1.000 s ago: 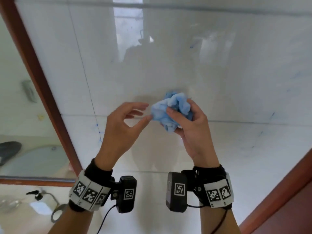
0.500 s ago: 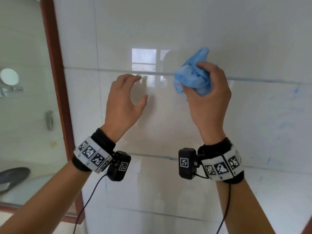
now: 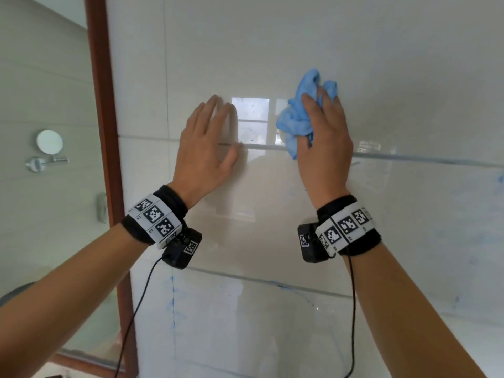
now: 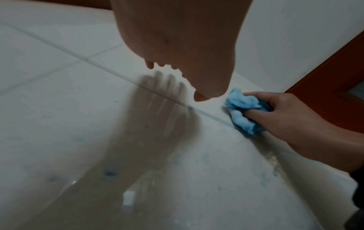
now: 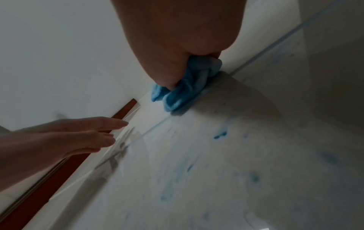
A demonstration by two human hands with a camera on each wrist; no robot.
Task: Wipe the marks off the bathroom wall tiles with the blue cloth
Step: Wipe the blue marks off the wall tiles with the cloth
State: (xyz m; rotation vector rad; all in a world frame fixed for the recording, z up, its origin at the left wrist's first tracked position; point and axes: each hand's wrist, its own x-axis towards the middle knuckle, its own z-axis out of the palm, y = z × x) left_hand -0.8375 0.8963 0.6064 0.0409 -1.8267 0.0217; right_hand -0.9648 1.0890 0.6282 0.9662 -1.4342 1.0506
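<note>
My right hand [image 3: 321,148] has its fingers curled into the bunched blue cloth [image 3: 302,115], pressing it to the wall tiles [image 3: 409,77] at the grout line. My left hand [image 3: 206,148] lies beside it, fingers straight and together, near the tile. Risk: blue marks [image 5: 220,135] sit below my fingertips — a loose wad may smear them.

The cloth [image 3: 301,115] is light blue. The wall tiles [image 3: 409,77] are glossy white with blue smears [image 5: 220,135]. The frame [image 3: 101,105] is red-brown. The wrist bands [image 3: 154,216] are white with black square patterns over black sleeves.
</note>
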